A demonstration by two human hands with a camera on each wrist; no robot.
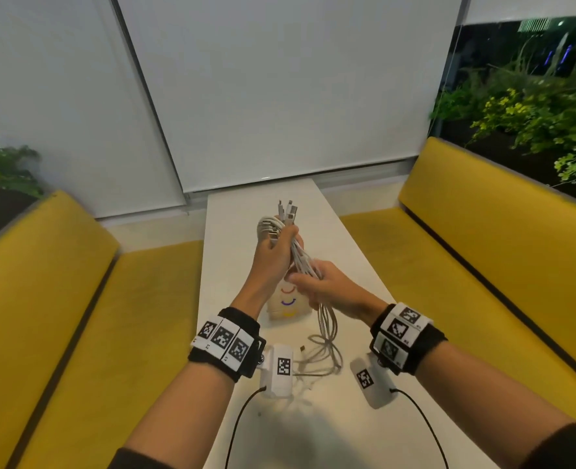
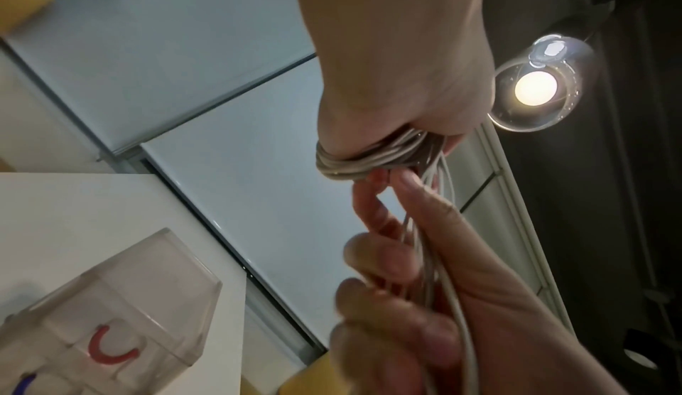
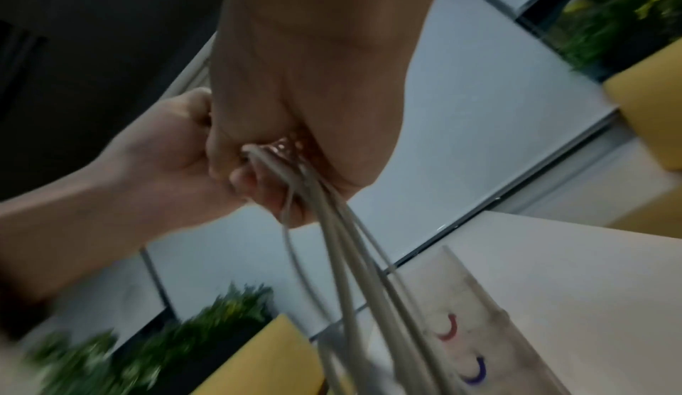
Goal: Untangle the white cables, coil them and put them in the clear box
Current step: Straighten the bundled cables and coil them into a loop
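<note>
White cables [image 1: 298, 257] are bunched above the table [image 1: 227, 218], my left hand [image 1: 274, 247] fisted round the coiled end, my right hand [image 1: 327, 287] curled round the strands below; light, limp and slippery-looking, so I'd hold near the plugs, clear box [image 1: 286, 304] underneath.

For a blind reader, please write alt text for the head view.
Two hands hold white cables above a white table: the left hand grips the coiled part, the right hand the strands below. Loose loops trail onto the table beside a clear box.
</note>
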